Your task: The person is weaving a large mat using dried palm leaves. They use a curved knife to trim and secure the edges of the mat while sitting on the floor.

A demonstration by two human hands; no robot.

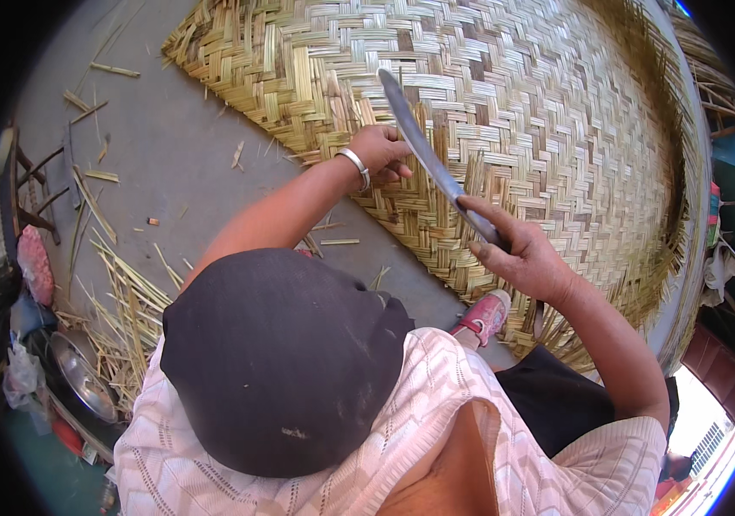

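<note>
A long curved metal blade (426, 150) rises from my right hand (526, 254), whose fingers are wrapped round its lower end. The blade slants up and left over a large woven mat (548, 129) of pale and brown flat strips. My left hand (382, 155), with a silver bangle (356, 163) at the wrist, rests at the mat's near left edge, just left of the blade. Its fingers are curled by the strips, and what they hold is hidden. Several brown strip ends (475, 176) stick up from the weave beside the blade.
Loose strips (126, 301) lie heaped on the grey floor (148, 185) at the left. A metal bowl (83, 374) stands at the lower left, near a pink bag (34, 262). A pink shoe (485, 316) touches the mat's near edge. Dark rounded cloth (281, 365) blocks the lower middle.
</note>
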